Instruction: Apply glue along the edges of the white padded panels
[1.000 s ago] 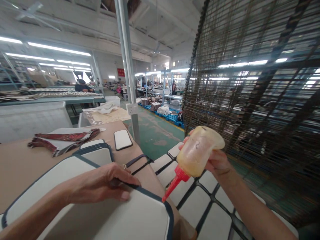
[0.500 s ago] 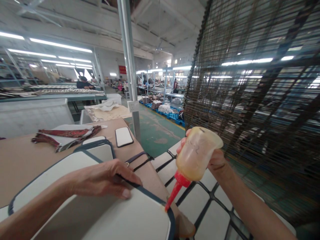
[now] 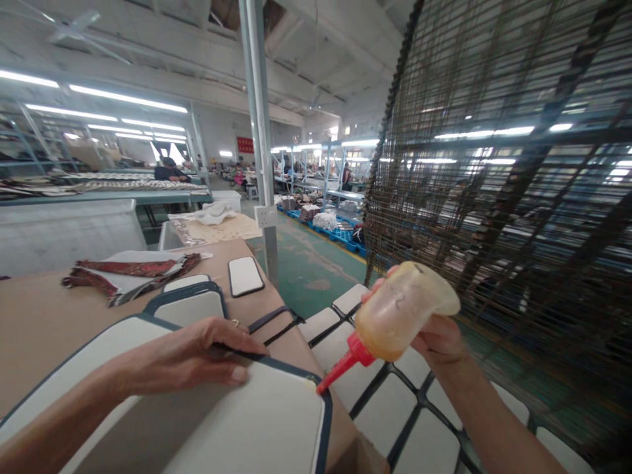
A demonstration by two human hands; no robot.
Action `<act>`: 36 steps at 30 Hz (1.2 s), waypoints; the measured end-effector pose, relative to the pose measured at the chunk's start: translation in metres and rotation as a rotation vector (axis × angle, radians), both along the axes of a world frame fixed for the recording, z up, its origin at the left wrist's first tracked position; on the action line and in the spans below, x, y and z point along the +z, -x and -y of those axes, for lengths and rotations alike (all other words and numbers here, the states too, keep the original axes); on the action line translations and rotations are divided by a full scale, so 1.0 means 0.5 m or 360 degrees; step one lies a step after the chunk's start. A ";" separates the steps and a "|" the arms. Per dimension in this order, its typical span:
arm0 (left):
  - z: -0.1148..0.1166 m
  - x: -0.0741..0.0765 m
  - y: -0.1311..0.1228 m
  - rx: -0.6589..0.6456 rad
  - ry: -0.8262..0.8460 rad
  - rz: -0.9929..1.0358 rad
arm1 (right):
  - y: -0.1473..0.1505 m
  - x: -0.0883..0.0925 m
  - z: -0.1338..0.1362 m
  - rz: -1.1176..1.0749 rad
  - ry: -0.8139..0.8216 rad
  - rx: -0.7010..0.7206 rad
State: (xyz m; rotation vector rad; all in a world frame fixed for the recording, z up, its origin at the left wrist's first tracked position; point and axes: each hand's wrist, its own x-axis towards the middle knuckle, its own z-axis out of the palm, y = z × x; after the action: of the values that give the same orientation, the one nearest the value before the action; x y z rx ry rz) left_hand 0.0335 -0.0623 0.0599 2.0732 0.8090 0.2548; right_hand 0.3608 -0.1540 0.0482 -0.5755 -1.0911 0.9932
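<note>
My right hand [image 3: 437,336] is closed round a translucent squeeze bottle [image 3: 399,313] of yellowish glue, tilted nozzle-down. Its red nozzle [image 3: 340,368] touches the far right corner of a large white panel with dark blue edging [image 3: 266,421] lying on the brown worktable [image 3: 44,329]. My left hand [image 3: 192,359] rests on that panel's far edge, thumb flat on the white face, fingers curled over the dark trim and pressing it.
Smaller white blue-edged panels [image 3: 190,303], a white phone-like slab [image 3: 244,276] and red patterned fabric strips [image 3: 123,273] lie farther back. White pieces on a dark grid [image 3: 395,408] sit to the right, below a tall wire drying rack [image 3: 508,178]. A steel post [image 3: 261,145] stands behind; other workers sit far off.
The bottle nozzle has slid from the panel's rounded right corner back along the far edge, with the bottle lifting slightly. My left hand has stayed on the trim.
</note>
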 end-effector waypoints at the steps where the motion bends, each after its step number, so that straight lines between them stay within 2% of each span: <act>1: -0.001 -0.002 0.003 -0.0012 0.0023 -0.0032 | 0.001 -0.003 0.004 0.0011 0.0011 0.0030; 4: 0.002 -0.003 0.007 -0.0019 0.0039 -0.0071 | 0.003 -0.013 0.015 0.0056 0.0024 0.0106; 9: 0.006 -0.006 0.011 0.0018 -0.0012 -0.0057 | 0.013 -0.020 0.015 0.0054 -0.0048 -0.0035; 16: -0.008 -0.037 0.036 0.0146 -0.0036 0.0007 | 0.014 -0.040 0.015 0.0021 -0.0071 -0.0090; 22: 0.007 -0.010 0.028 0.0058 0.0109 -0.0033 | 0.025 -0.056 0.007 -0.0099 -0.0092 -0.0259; 26: 0.012 -0.002 0.025 0.0090 0.0128 -0.0047 | 0.025 -0.076 0.011 -0.0142 -0.0044 -0.0223; 36: -0.006 -0.033 0.023 0.0274 0.0132 0.0024 | 0.021 -0.093 0.026 -0.0061 0.0022 -0.0158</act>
State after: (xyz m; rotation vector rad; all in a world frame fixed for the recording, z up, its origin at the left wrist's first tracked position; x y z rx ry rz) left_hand 0.0219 -0.0594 0.0433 1.9247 0.9747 0.3251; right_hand 0.3505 -0.1670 0.0016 -0.6138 -1.0132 0.9226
